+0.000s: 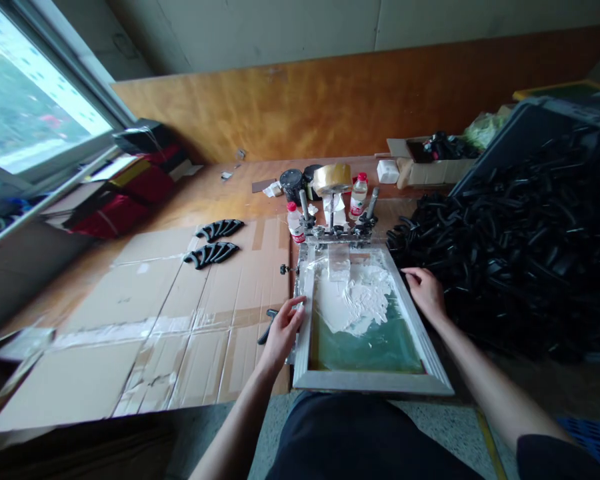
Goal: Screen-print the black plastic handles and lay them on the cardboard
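Observation:
A metal-framed printing screen (377, 383) lies in front of me, clamped at its far end. Thick white ink (365, 303) covers the upper part of its green mesh. At the left rail is my left hand (284, 328), its thumb and index finger closed at the edge. Beside that hand's back shows a black curved piece (267, 328), partly covered. My right hand (427, 293) is closed at the opposite rail, fingertips against the outer edge; their undersides are hidden. A clear squeegee-like plate (339, 263) rests at the upper mesh, below the metal clamp (337, 235).
Flattened cardboard (190, 333) covers the table on the left, with two rows of black handles (213, 255). A large heap of black parts (520, 267) stands on the right. Behind the clamp are a tape roll (332, 179), two bottles (359, 197) and black jars (292, 185).

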The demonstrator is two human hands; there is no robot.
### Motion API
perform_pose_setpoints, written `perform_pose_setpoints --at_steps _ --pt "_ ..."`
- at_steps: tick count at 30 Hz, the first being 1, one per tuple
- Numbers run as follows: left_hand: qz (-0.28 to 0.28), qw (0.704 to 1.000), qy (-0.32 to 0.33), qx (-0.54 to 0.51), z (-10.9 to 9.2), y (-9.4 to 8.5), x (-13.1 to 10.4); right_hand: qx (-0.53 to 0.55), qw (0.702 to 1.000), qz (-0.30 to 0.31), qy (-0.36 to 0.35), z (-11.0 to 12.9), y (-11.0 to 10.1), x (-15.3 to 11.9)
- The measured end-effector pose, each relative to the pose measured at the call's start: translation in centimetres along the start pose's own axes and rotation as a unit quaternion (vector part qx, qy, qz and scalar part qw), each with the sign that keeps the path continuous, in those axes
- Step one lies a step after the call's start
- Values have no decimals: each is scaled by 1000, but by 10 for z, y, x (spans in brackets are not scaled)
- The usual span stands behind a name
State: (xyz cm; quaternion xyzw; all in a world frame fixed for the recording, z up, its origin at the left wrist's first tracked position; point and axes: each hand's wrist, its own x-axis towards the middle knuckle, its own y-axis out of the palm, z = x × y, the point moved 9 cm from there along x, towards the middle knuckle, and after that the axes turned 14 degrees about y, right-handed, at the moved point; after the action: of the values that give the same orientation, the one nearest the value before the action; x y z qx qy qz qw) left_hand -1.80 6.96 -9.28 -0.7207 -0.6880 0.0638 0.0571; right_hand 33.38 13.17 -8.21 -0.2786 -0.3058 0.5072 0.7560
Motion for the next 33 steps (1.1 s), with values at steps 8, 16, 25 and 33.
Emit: perform_pose_setpoints --at_steps 8,16,25,33 --pt "30 989 -7 146 77 11 7 -141 963 133 -186 143 79 -8" --pt "23 988 -24 153 83 8 6 -201 859 260 -392 132 90 -98" --pt "-5 994 -22 111 76 7 3 -133 898 239 -343 130 76 -93" --pt "-9 997 -39 70 64 7 0 -104 913 257 -298 134 80 -85"
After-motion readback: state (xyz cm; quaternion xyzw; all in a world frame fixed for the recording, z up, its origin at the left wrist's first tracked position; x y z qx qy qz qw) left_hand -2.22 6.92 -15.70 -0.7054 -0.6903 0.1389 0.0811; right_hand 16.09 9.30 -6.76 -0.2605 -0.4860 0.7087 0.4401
